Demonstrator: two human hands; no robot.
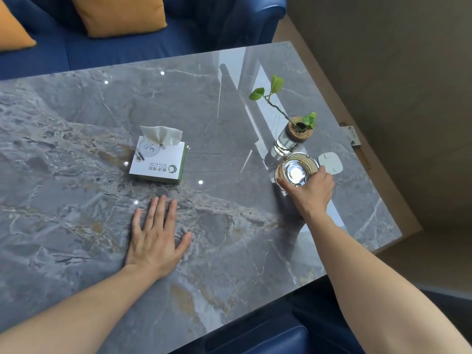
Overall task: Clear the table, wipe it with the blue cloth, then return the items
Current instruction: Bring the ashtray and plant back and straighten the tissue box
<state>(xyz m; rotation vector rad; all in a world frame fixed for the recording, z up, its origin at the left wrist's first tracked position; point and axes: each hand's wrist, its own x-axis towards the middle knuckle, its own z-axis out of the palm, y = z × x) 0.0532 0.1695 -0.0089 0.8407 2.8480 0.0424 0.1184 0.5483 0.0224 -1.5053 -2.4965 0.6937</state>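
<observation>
Marble table (76,139): tissue box (157,162), ashtray (296,169), vase (291,139).

Blue sofa (122,47), orange cushions (120,14); beige floor (408,72).

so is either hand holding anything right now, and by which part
The right hand grips the ashtray by its near rim, thumb and fingers on opposite sides. The left hand lies flat on the table, holding nothing.

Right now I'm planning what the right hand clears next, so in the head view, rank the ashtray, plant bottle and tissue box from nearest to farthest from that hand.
1. Ashtray: under the right hand, its fingers on the rim.
2. Plant bottle: just beyond the ashtray, toward the far right edge.
3. Tissue box: mid-table, well off toward the left hand's side.
</observation>
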